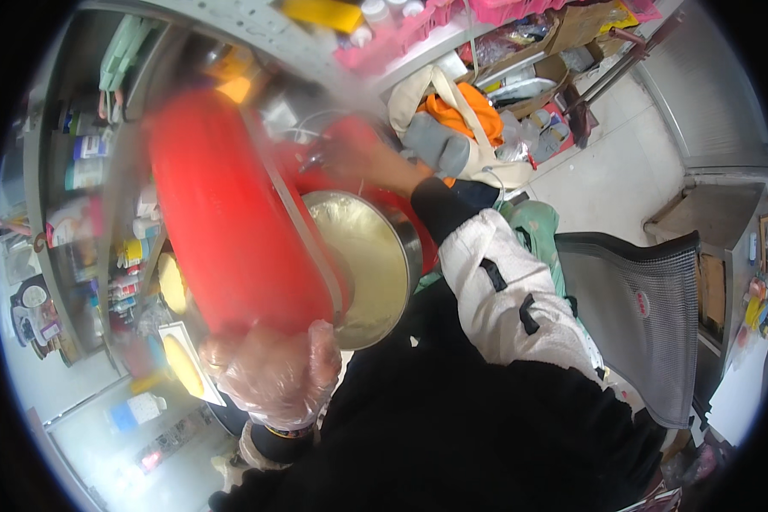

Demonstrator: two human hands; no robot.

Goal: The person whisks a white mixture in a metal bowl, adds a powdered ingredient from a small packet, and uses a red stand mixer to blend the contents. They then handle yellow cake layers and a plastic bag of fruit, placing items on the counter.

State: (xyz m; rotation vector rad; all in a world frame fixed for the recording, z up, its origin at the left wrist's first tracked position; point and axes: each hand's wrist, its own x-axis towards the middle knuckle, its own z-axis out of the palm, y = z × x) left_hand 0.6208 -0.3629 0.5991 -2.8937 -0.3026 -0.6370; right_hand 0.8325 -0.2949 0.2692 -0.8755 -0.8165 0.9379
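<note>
A red stand mixer (230, 211) stands before me, its long head beside a round metal bowl (409, 237). Pale yellow cream or batter (374, 281) coats the inside of the bowl. My left hand (269, 371), in a clear plastic glove, cups the near end of the mixer head; its fingertips are partly hidden. Beyond the bowl, my right hand (352, 153) is at the red lower part of the mixer, blurred and dark, so its fingers are unclear. The right arm reaches across beside the bowl's rim.
Yellow oval pieces (184, 365), one on a white board, lie left of the mixer. Shelves (38, 211) with bottles and packets line the left side. At the upper right is a cloth bag (416, 96) with orange and grey items. A mesh-backed chair (627, 320) stands at the right.
</note>
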